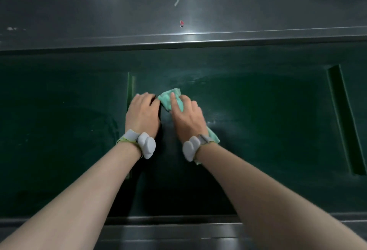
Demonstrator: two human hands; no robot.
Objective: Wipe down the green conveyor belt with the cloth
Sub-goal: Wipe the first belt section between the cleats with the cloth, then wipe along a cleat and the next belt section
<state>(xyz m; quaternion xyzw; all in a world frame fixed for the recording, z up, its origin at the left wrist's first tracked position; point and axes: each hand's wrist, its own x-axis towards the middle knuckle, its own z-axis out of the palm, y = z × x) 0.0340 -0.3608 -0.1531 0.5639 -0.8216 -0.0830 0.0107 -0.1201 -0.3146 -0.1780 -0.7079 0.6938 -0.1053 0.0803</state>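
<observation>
Here the right hand (185,117) has its fingers (173,98) laid nearly straight on the light green cloth (168,100), pressing it flat on the green conveyor belt (258,120) near its middle. The left hand (142,113) rests palm-down on the belt beside it, holding nothing. Pale smears beyond the cloth suggest wiping is under way; most of the belt looks untouched. Both forearms reach straight out from the near edge.

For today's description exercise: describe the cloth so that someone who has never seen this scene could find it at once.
Start at the dark green conveyor belt that runs between two steel ledges. Near its middle two bare hands rest side by side; the cloth lies flat under the right hand, sticking out beyond the fingertips and behind the wrist. It is the only pale mint-green, soft thing on the belt, much lighter than the belt itself.
</observation>
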